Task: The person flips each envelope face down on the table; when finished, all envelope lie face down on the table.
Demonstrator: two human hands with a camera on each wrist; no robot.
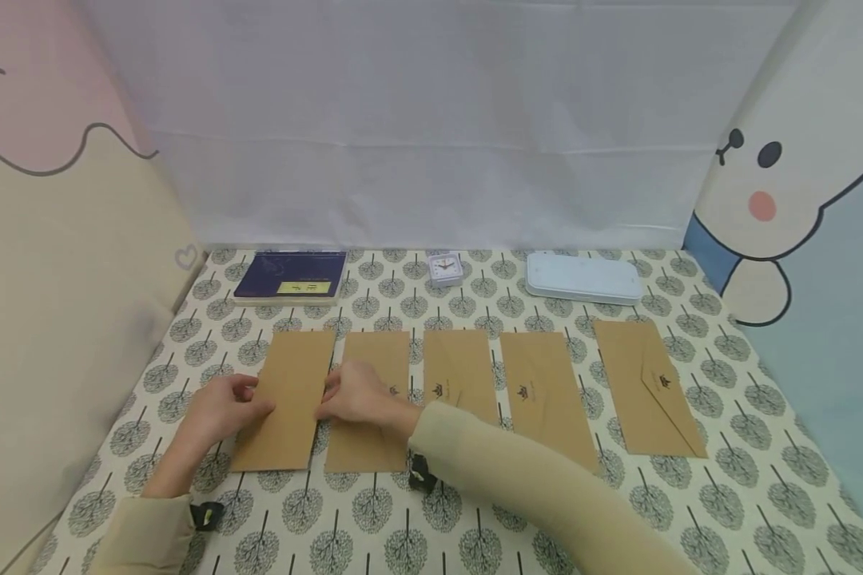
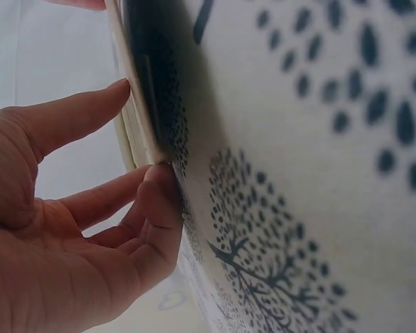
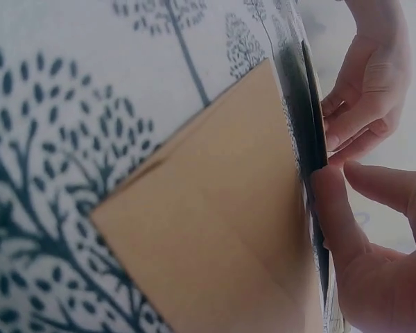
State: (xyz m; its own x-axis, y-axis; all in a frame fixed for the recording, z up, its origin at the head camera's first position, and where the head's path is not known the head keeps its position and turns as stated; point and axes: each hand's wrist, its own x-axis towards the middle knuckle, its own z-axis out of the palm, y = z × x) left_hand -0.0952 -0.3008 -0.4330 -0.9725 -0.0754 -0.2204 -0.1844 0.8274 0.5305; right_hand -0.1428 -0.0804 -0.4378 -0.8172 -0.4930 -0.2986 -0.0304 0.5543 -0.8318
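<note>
A plain brown kraft envelope is leftmost in a row of several, its plain side up. My left hand holds its left edge, thumb on the face and fingers curled at the rim. At the opposite edge my right hand pinches the same envelope between thumb and fingers; in the right wrist view it appears slightly raised, with a dark shadow beneath. Under my right hand lies a second envelope, also filling much of the right wrist view.
Further right lie a third envelope, a fourth and a slanted one, with crown prints. Along the back stand a dark blue book, a small white clock and a pale blue case. A tree-patterned cloth covers the table.
</note>
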